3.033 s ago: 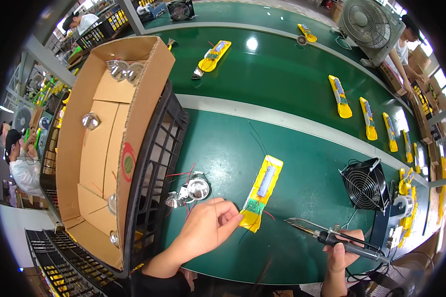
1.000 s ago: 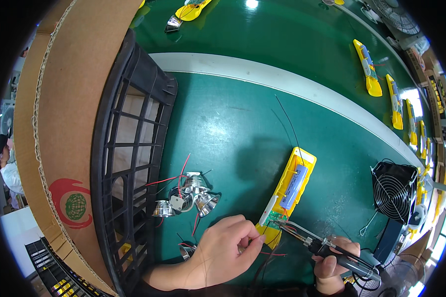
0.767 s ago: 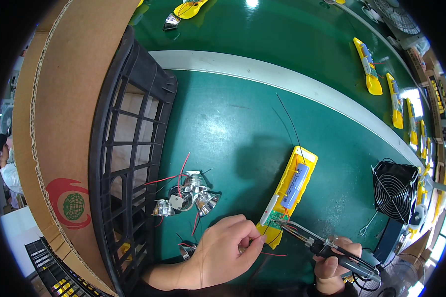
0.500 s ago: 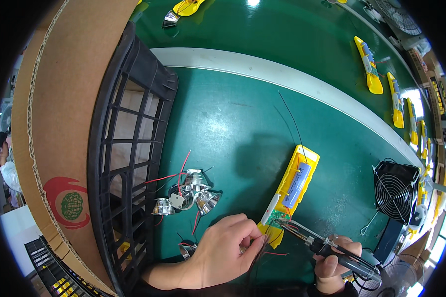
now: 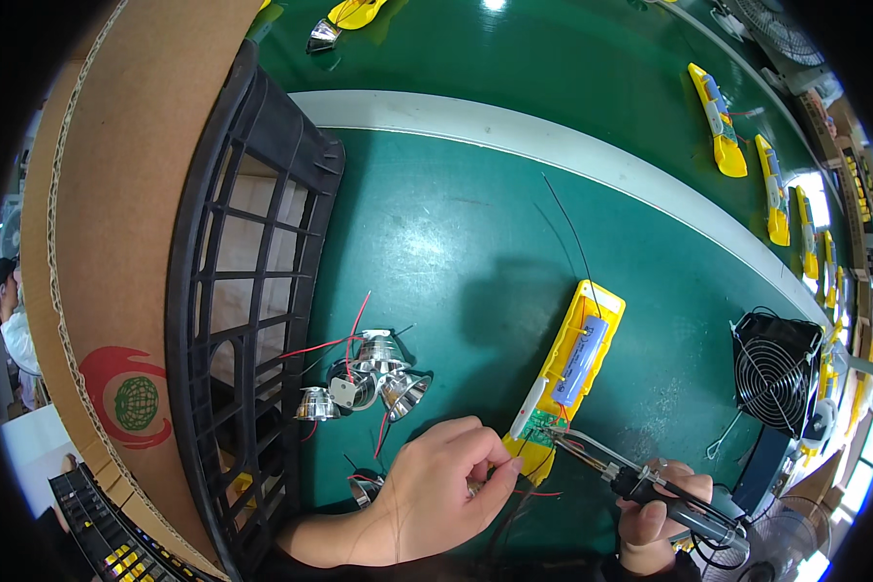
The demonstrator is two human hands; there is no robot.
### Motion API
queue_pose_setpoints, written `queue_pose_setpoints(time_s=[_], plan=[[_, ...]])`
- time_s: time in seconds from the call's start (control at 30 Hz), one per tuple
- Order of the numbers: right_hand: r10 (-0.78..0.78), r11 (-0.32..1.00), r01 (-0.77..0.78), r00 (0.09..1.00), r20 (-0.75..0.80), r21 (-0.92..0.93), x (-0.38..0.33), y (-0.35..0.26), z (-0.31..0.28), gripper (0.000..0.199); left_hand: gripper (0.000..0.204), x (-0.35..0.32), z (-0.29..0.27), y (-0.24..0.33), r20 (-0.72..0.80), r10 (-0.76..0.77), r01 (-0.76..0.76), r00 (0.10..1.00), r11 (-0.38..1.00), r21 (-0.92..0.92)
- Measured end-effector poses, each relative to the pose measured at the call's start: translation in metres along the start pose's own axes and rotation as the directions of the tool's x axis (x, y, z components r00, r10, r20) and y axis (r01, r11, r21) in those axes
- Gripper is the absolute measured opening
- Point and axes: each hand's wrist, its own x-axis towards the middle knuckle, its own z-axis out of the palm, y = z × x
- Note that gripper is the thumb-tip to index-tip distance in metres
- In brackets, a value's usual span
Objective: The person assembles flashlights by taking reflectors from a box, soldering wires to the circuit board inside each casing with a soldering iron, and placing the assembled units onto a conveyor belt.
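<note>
A: Largest first. Cardboard box (image 5: 116,242) fills the left of the frame, its top and left cut off by the lens rim; black plastic crate (image 5: 233,320) leans against it, lower end lost at the bottom edge.

B: Green bench mat (image 5: 436,242) takes the centre; white strip (image 5: 553,155) crosses it from upper left to right. Small black fan (image 5: 774,373) at right, bent by the fisheye.

A: Yellow housing (image 5: 574,373) lies at centre right, open side up, a blue-grey cylindrical cell in it and a green board at its lower end; board detail too small to read.

B: Left hand (image 5: 427,495) at lower centre; thumb and forefinger pinched together at the housing's lower tip. What they pinch, a wire perhaps, cannot tell.

A: Right hand (image 5: 660,514) at lower right, fingers wrapped tight round a soldering iron (image 5: 650,483); tip at the green board; handle runs out of frame.

B: Cluster of silver reflector cups (image 5: 369,373) with red and black leads, left of centre; one more half hidden behind the left hand. Further yellow housings (image 5: 718,121) along the upper right, blurred.
</note>
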Motion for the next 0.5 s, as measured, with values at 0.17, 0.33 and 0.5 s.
queue_pose_setpoints(time_s=[0.17,0.33,0.5], plan=[[0.0,0.999,0.002,0.998,-0.056,0.042,0.002,-0.001,0.0,0.037,0.011,0.002,0.001,0.004,-0.021,0.002,-0.002,1.0,1.0,0.011],[0.035,0.996,-0.027,0.996,-0.082,0.088,-0.007,-0.001,-0.018,0.041,0.01,-0.007,0.004,0.007,-0.074,0.066,-0.057,0.995,0.991,0.122],[0.002,0.998,0.013,0.974,-0.225,0.065,-0.018,-0.012,-0.034,0.043,0.017,-0.014,0.014,0.01,-0.122,0.126,-0.083,0.985,0.948,0.306]])
